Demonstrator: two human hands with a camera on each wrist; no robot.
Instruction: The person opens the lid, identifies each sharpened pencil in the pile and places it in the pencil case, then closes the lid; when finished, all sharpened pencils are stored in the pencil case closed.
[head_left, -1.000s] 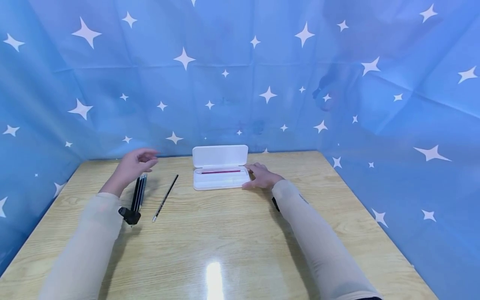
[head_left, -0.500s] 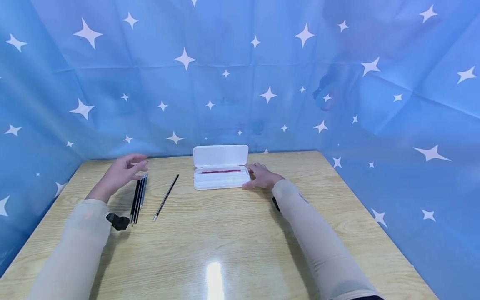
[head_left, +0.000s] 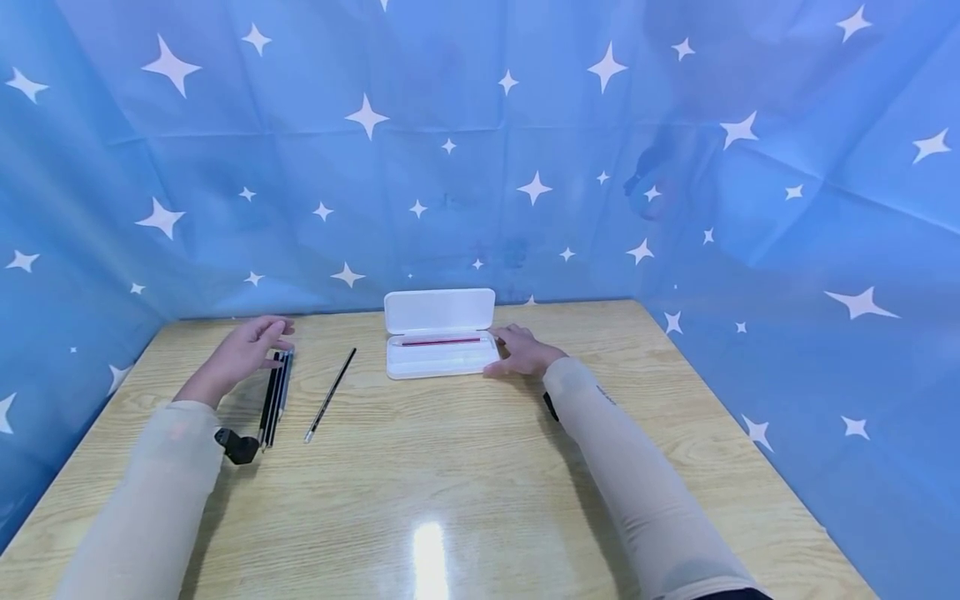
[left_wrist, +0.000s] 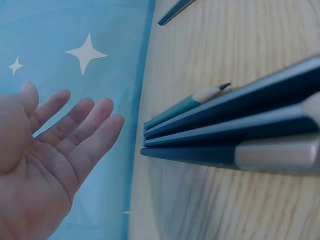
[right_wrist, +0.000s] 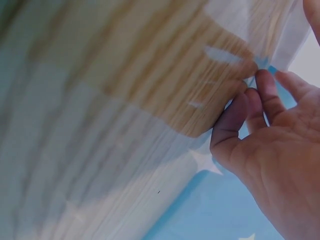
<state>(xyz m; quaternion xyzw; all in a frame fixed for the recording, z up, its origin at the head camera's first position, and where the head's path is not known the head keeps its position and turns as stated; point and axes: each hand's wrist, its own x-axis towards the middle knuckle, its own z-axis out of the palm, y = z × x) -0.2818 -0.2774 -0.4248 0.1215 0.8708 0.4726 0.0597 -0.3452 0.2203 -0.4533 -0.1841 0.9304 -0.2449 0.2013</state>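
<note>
Left hand (head_left: 242,352) empty, fingers loosely extended, poised at eleven o'clock of pencils (left_wrist: 230,130); one best pinched by far end, neighbours undisturbed. Open case (head_left: 438,364), at pencils' two o'clock, gripped at three-o'clock edge by right hand (head_left: 522,354); steadiness advised.

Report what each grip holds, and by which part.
The right grip holds the open white rectangular plastic case by its right end. The left grip holds nothing; slim, mostly dark wooden pencils lie near it.
</note>
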